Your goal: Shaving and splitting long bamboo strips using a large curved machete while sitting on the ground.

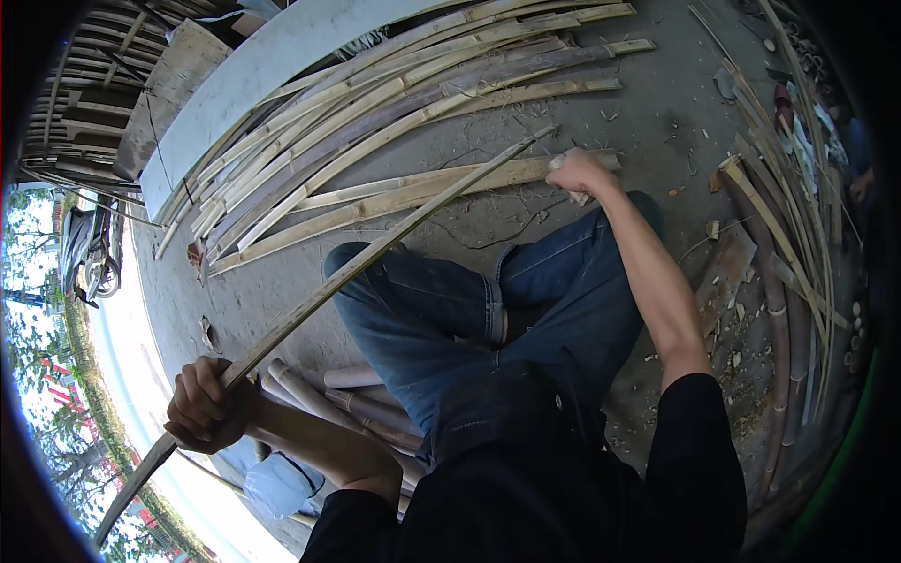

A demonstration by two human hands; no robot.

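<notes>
A long split bamboo strip (375, 253) runs diagonally across my lap, from the lower left up to the concrete ahead. My left hand (205, 405) is closed around its lower part beside my knee. My right hand (580, 174) reaches forward with the arm straight, fist shut on a light-coloured handle that touches the strip near its far end; the rest of that tool is hidden. I am sitting, and my blue-jeaned legs (469, 319) lie under the strip.
A fan of split bamboo strips (394, 113) lies on the concrete ahead, next to a long grey board (272, 66). More strips and bamboo poles (788, 263) pile up on the right. Short bamboo tubes (347, 399) lie under my left leg. A motorbike (89, 253) stands far left.
</notes>
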